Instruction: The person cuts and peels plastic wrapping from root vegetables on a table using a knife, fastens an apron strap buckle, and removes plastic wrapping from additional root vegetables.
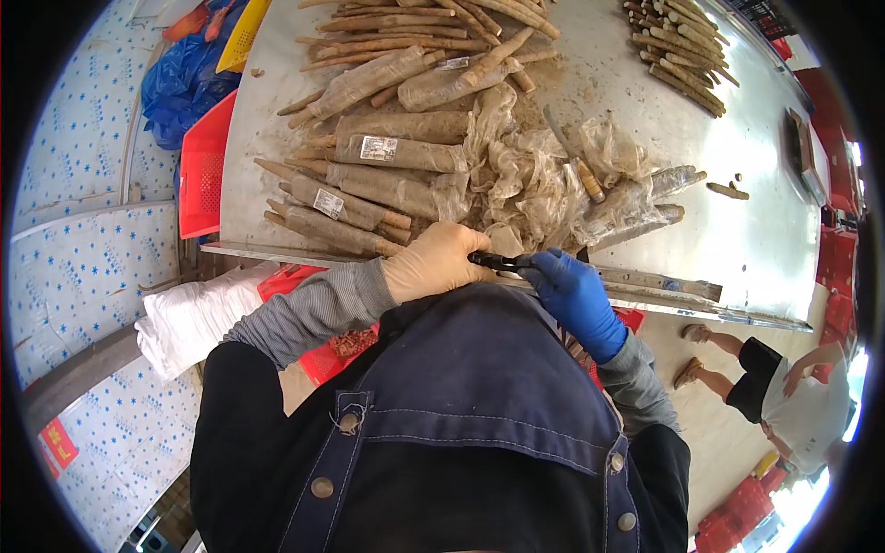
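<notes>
My left hand, in a cream glove, grips one end of a small black object at the table's front edge. The fingers of my right hand, in a blue glove, close on its other end. Just beyond my hands lies a heap of crumpled clear plastic wrap. A knife with a wooden handle rests on this wrap. Long brown roots in plastic wrap, some with white labels, lie to the left of the heap. More wrapped roots are on its right.
Loose roots are piled at the back of the metal table, with another stack at the back right. A red crate and a blue plastic bag stand at the left. Another person is at the lower right.
</notes>
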Available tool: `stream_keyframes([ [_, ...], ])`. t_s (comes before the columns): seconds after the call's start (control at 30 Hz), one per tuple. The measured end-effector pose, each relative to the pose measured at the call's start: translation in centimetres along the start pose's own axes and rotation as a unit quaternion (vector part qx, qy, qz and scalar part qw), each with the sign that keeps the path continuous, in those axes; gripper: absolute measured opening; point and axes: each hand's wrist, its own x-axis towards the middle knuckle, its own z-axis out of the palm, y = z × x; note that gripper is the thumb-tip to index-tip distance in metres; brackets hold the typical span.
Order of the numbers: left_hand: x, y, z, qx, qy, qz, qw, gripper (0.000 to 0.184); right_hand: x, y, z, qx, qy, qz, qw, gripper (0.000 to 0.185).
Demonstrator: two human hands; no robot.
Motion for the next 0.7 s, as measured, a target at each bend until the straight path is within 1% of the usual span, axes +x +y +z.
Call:
stream_keyframes([
  [0.03, 0.0, 0.1, -0.1, 0.000, 0.001, 0.000, 1.000, 0.035, 0.0, 0.1, 0.3, 0.000, 0.000, -0.001, 1.000, 0.014],
  [0.1, -0.1, 0.3, -0.2, -0.049, -0.014, -0.020, 0.999, 0.036, -0.2, 0.0, 0.8, 0.064, 0.044, 0.023, 0.997, 0.014],
  [0.13, -0.2, 0.1, -0.1, -0.050, -0.013, -0.020, 0.998, 0.036, -0.2, 0.0, 1.1, 0.064, 0.043, 0.023, 0.997, 0.014],
  [0.2, -0.2, -0.3, 0.2, -0.039, -0.003, 0.010, 0.999, 0.034, -0.1, 0.1, 1.3, 0.100, 0.037, 0.081, 0.991, 0.015],
  [0.23, -0.2, -0.2, 0.1, -0.040, -0.001, 0.010, 0.999, 0.034, -0.1, 0.1, 1.3, 0.100, 0.035, 0.080, 0.991, 0.015],
  [0.3, 0.1, 0.2, -0.4, 0.049, -0.064, -0.007, 0.997, 0.033, 0.0, -0.2, 1.0, 0.075, 0.015, 0.073, 0.994, 0.017],
  [0.33, 0.4, 0.1, -0.1, 0.048, -0.063, -0.006, 0.997, 0.033, 0.1, -0.5, 0.8, 0.074, 0.014, 0.072, 0.995, 0.017],
  [0.4, 0.8, -0.4, 0.6, 0.150, -0.088, 0.050, 0.984, 0.034, 0.2, -0.9, 0.4, 0.048, 0.000, 0.016, 0.999, 0.016],
  [0.43, 0.9, -0.7, 0.7, 0.149, -0.089, 0.050, 0.984, 0.034, 0.1, -0.8, 0.5, 0.047, 0.000, 0.017, 0.999, 0.016],
  [0.5, 1.2, -0.7, 0.7, 0.088, -0.086, 0.042, 0.992, 0.039, 0.1, -0.5, 0.5, 0.065, 0.015, 0.027, 0.997, 0.015],
  [0.53, 1.1, -0.5, 0.4, 0.088, -0.087, 0.043, 0.991, 0.039, 0.1, -0.5, 0.4, 0.065, 0.016, 0.028, 0.997, 0.015],
  [0.6, 0.5, 0.2, -0.7, -0.002, -0.099, -0.034, 0.995, 0.044, 0.1, -0.7, 0.4, 0.073, 0.004, 0.069, 0.995, 0.017],
  [0.63, 0.2, 0.1, -0.9, -0.002, -0.100, -0.034, 0.994, 0.044, 0.2, -0.7, 0.5, 0.074, 0.004, 0.070, 0.995, 0.017],
  [0.7, -0.5, -0.3, -1.5, -0.143, -0.125, -0.086, 0.978, 0.049, 0.3, -0.5, 0.8, 0.097, 0.004, 0.057, 0.994, 0.017],
])
